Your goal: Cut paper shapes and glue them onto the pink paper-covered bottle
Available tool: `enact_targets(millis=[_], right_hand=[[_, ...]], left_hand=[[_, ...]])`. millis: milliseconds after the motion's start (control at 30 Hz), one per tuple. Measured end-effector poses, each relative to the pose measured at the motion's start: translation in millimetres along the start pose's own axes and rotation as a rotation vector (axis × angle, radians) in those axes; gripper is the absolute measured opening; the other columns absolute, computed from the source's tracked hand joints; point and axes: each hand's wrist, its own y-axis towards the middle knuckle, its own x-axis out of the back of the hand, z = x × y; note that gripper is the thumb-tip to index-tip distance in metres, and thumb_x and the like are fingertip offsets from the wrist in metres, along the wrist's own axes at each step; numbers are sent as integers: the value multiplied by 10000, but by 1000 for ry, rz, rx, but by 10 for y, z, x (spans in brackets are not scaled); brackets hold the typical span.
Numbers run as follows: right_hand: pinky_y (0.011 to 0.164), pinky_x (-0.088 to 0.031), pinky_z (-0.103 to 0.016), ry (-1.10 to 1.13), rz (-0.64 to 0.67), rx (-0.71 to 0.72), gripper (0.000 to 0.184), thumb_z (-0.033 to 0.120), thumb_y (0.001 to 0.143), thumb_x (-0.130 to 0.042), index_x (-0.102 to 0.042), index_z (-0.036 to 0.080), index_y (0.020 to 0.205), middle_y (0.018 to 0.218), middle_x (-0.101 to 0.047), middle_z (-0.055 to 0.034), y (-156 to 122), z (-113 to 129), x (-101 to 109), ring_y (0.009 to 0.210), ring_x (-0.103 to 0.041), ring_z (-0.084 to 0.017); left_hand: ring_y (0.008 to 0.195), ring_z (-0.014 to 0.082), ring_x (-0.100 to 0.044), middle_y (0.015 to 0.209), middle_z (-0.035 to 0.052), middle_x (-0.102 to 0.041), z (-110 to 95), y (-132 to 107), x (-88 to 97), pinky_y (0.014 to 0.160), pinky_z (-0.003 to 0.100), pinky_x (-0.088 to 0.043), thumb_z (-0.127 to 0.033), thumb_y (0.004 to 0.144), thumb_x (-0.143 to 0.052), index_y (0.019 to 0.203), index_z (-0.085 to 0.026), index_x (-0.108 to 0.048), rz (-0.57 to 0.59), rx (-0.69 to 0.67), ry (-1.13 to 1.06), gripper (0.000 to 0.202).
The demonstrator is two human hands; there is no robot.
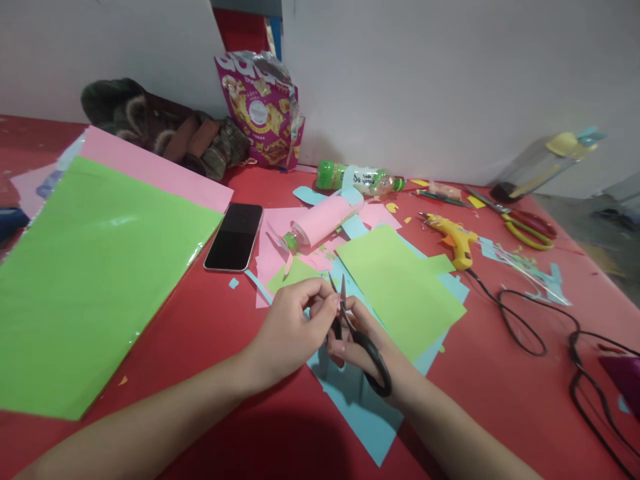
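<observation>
My right hand (367, 340) grips small black-handled scissors (373, 357), blades pointing up and slightly apart. My left hand (293, 323) is curled in a pinch right at the blades, fingertips pressed together on something too small to make out. Both hands hover over a light blue paper sheet (360, 417) and a light green sheet (400, 287) on the red table (215, 333).
A black phone (234, 237), a large green sheet (85, 273) over pink paper, a pink-wrapped bottle (320, 223), a green-capped bottle (360, 179), a yellow glue gun (453, 237) with black cord (525, 327), red-yellow scissors (527, 227), a snack bag (263, 110) and paper scraps surround me.
</observation>
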Motion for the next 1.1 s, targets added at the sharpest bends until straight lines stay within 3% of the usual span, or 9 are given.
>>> enact_targets(millis=[333, 700, 1100], right_hand=[[517, -271, -231, -10, -12, -24, 390, 368, 638, -648, -315, 226, 784, 622, -363, 63, -7, -1, -11, 551, -329, -88], [511, -269, -227, 34, -29, -36, 389, 310, 633, -665, -317, 225, 783, 599, -347, 77, -14, -30, -31, 533, -321, -80], [498, -288, -231, -33, -21, -21, 352, 392, 676, -603, -320, 215, 788, 636, -384, 67, -12, -13, -37, 512, -381, -70]], left_hand=[[503, 78, -375, 531, -41, -361, 27, -45, -72, 479, 197, -326, -213, 779, -380, 570, -165, -378, -79, 19, 47, 215], [495, 76, -343, 518, -47, -330, 40, -60, -93, 471, 197, -304, -187, 780, -369, 552, -169, -345, -93, 16, 67, 230], [464, 63, -341, 501, -54, -314, 54, -77, -107, 444, 178, -296, -196, 795, -367, 547, -168, -328, -102, 24, -10, 253]])
